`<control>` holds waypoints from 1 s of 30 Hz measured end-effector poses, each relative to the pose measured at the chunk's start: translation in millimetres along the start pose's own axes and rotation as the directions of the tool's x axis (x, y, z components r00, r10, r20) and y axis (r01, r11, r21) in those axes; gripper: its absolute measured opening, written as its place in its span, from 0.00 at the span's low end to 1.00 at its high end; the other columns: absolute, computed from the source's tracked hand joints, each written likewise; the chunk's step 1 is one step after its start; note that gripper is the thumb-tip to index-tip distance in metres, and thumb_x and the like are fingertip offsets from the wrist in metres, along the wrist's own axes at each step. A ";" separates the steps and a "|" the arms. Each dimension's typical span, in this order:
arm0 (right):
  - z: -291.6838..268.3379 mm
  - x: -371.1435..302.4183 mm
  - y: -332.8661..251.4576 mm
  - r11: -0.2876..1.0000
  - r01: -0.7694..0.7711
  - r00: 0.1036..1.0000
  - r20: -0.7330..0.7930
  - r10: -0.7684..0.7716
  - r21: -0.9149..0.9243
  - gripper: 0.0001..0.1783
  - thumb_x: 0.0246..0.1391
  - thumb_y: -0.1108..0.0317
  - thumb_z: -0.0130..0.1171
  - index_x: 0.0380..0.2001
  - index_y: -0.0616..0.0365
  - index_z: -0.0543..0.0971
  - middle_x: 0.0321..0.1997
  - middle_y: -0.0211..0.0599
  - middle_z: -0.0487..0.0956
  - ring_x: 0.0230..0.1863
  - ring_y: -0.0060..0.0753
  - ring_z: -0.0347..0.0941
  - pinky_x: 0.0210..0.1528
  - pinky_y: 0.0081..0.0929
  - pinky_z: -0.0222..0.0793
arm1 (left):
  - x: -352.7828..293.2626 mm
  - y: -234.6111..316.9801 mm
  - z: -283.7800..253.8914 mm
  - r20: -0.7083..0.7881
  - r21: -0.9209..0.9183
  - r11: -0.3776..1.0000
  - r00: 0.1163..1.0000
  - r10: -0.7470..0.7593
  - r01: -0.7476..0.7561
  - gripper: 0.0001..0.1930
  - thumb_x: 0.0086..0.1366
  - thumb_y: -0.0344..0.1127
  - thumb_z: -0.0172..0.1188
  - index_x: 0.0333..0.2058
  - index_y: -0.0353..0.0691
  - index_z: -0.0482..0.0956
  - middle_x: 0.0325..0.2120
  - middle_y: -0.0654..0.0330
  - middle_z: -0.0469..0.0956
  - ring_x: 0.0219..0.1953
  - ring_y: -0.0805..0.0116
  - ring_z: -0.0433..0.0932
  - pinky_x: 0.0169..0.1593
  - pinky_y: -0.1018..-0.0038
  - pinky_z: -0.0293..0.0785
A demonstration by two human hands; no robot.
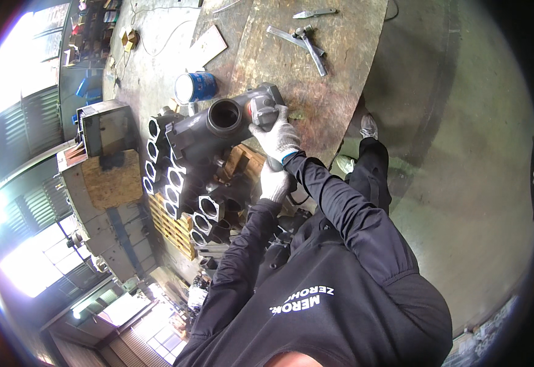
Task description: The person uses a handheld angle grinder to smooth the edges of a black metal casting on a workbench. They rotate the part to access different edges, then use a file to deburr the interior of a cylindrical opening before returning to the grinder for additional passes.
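Observation:
A large dark grey cast-metal pipe body [196, 131] with a round open port [224, 114] lies across the near left edge of the worktable. My right hand [277, 136], in a white knit glove, is closed at the right end of the casting. Its fingers grip a grey, shiny block-like piece [262, 112] with a reddish edge, its kind unclear. Just below, my gloved left hand [274, 183] is closed round a dark grey rounded part, mostly hidden by the glove. Whether that part belongs to the casting I cannot tell.
The worktable [334, 110] carries a blue can [195, 87], a hammer [311, 51], a metal strip [285, 38], a knife [314, 13] and a white sheet [207, 46]. More castings with ring-shaped flanges [210, 208] stand on wooden pallets [172, 226] at the left. Someone's shoe [368, 126] shows beside the table.

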State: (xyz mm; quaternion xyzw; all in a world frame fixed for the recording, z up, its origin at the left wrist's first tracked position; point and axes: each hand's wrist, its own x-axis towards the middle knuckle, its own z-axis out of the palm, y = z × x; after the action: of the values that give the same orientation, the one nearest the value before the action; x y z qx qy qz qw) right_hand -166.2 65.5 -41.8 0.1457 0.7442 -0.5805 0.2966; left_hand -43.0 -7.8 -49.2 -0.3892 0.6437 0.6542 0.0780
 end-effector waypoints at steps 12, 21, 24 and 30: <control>-6.2 6.1 -2.4 1.000 0.006 1.000 0.026 -0.006 -0.006 0.53 0.51 0.40 0.71 0.68 0.50 0.52 0.44 0.63 0.83 0.44 0.64 0.83 0.47 0.53 0.78 | -11.0 17.6 19.3 -0.059 0.087 0.996 0.998 -0.019 0.024 0.22 0.52 0.17 0.57 0.49 0.31 0.71 0.31 0.57 0.78 0.25 0.64 0.79 0.27 0.70 0.75; -16.0 0.6 -13.3 0.999 0.008 1.000 0.011 -0.008 0.049 0.55 0.50 0.39 0.72 0.69 0.48 0.52 0.45 0.65 0.82 0.45 0.65 0.83 0.47 0.54 0.77 | -11.3 20.7 24.1 -0.050 0.176 0.979 0.992 0.117 -0.106 0.25 0.51 0.16 0.55 0.51 0.30 0.72 0.34 0.56 0.79 0.29 0.66 0.79 0.32 0.73 0.75; -18.1 6.7 -6.8 1.000 0.005 0.999 0.047 -0.006 0.017 0.53 0.51 0.39 0.71 0.68 0.47 0.52 0.45 0.65 0.82 0.45 0.65 0.83 0.48 0.54 0.78 | -5.6 11.3 24.2 -0.066 0.180 0.981 0.994 0.082 -0.069 0.23 0.51 0.16 0.55 0.48 0.30 0.72 0.30 0.56 0.79 0.24 0.66 0.78 0.28 0.72 0.74; -10.1 19.4 -4.4 0.999 -0.036 0.988 0.150 0.040 -0.031 0.52 0.51 0.39 0.71 0.69 0.47 0.55 0.47 0.63 0.83 0.48 0.63 0.83 0.51 0.53 0.77 | 25.7 -24.3 5.3 -0.126 0.016 1.000 0.992 0.001 0.001 0.18 0.52 0.18 0.53 0.45 0.31 0.73 0.27 0.57 0.78 0.21 0.64 0.78 0.25 0.69 0.75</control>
State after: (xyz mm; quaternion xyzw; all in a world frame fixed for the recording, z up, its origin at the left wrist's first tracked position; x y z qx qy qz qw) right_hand -186.6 71.3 -48.7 0.1114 0.7249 -0.5734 0.3651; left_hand -48.1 -9.4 -84.6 -0.4293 0.6525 0.6231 0.0404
